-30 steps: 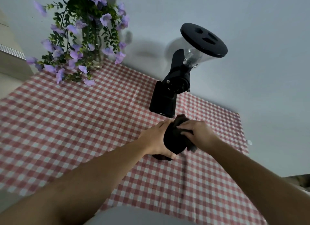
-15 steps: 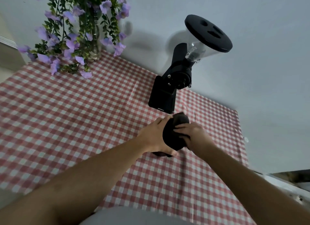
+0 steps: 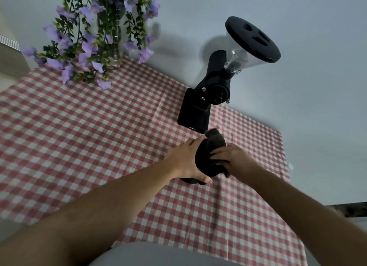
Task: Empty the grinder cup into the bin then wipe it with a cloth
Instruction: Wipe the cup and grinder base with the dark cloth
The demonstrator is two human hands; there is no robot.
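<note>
Cup (image 3: 204, 162), black and tipped on its side, sits low over the red-checked tablecloth (image 3: 99, 138), just near of the grinder (image 3: 200, 107) and between the two hands. The left hand (image 3: 184, 160) wraps round its left side, thumb under the base, grasping it firmly. The right hand (image 3: 234, 160) presses a dark cloth (image 3: 216, 140) over and into the mouth, fingers (image 3: 218, 153) curled on the fabric, so it is grasping the cloth. I judge this to be the wiping step; no bin shows in view. The risks look modest. If the right hand twists harder than the left holds, the cup could spin or slip out onto the tablecloth. Any grounds left inside could be dragged out by the cloth and scattered on the checks. The grinder stands just beyond the hands, so a push toward the far side could knock its base. The vase of purple flowers (image 3: 95, 37) is well apart at the far left and seems safe. Against half a second ago, the grip of both hands is the same, the cloth sits a little further over the far rim, and the hands lie at about the same spot before the grinder
</note>
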